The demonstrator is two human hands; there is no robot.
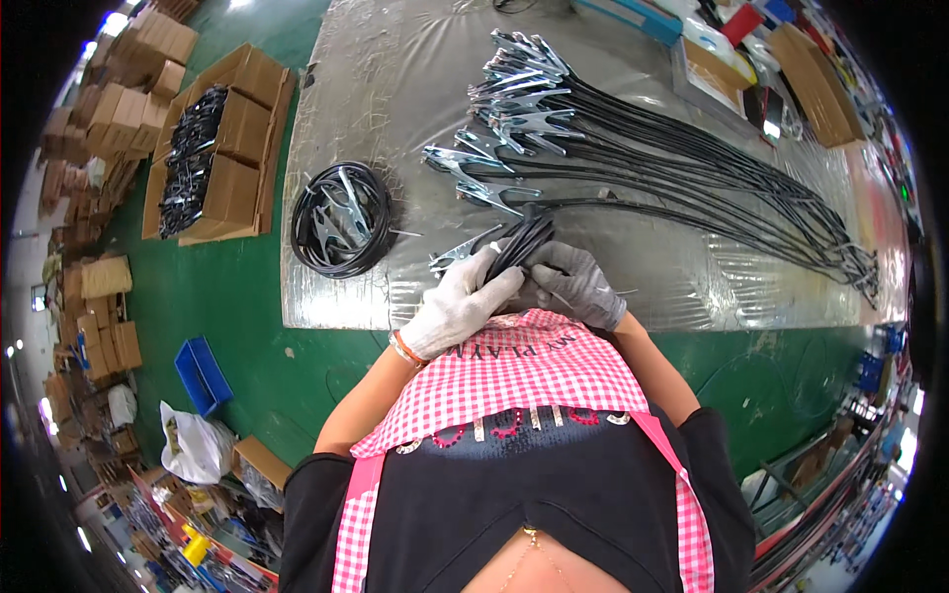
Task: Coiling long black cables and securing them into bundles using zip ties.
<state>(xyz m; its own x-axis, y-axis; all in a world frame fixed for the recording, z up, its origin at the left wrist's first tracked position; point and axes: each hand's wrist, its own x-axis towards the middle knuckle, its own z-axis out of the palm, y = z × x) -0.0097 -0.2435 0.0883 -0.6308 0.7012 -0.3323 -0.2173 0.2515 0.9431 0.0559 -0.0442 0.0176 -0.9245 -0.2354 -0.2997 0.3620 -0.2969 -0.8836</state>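
At the table's near edge, a bundle of coiled black cable (524, 243) is held between my two gloved hands. My left hand (457, 304), in a white glove, has its fingers closed round the left side of the bundle. My right hand (575, 284), in a grey glove, grips the right side, its fingertips partly hidden. A metal clamp (465, 249) sticks out left of the bundle. Just beyond lies a spread of long black cables (672, 163) with several silver spring clamps (519, 89) at their left ends. A finished-looking round cable coil (341, 219) with clamps inside rests to the left.
The table (395, 109) has a shiny film cover. Far right on it are a brown carton (816, 84) and a white box (707, 79). Left on the green floor stand open cartons (242, 128) of black coils, a blue bin (204, 376) and a white sack (195, 442).
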